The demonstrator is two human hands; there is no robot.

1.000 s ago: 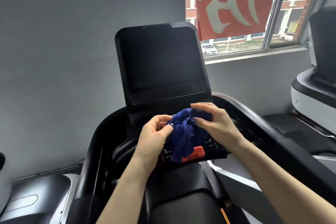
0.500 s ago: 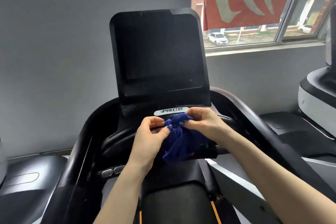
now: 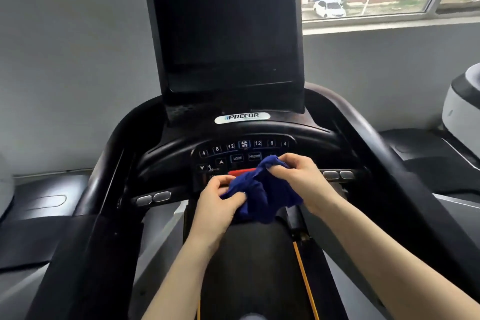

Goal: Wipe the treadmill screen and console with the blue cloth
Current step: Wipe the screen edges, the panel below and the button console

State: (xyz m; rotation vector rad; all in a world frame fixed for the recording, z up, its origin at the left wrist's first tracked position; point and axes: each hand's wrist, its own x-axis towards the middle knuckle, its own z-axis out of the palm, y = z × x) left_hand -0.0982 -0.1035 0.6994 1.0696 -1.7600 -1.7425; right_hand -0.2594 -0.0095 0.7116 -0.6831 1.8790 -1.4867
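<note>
Blue cloth [image 3: 262,193] hangs bunched between both hands over the treadmill console [image 3: 244,153]; left hand [image 3: 217,201] and right hand [image 3: 302,179] fingers pinch it.

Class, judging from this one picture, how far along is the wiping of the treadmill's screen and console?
Done: nothing shows as wiped. In hand: both the left hand and right hand grip the bunched blue cloth in front of the console buttons. Left: the dark screen and the console.

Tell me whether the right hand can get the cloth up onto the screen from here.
Probably yes: nothing stands between the right hand and the screen, though both hands grip the bunched blue cloth.
</note>
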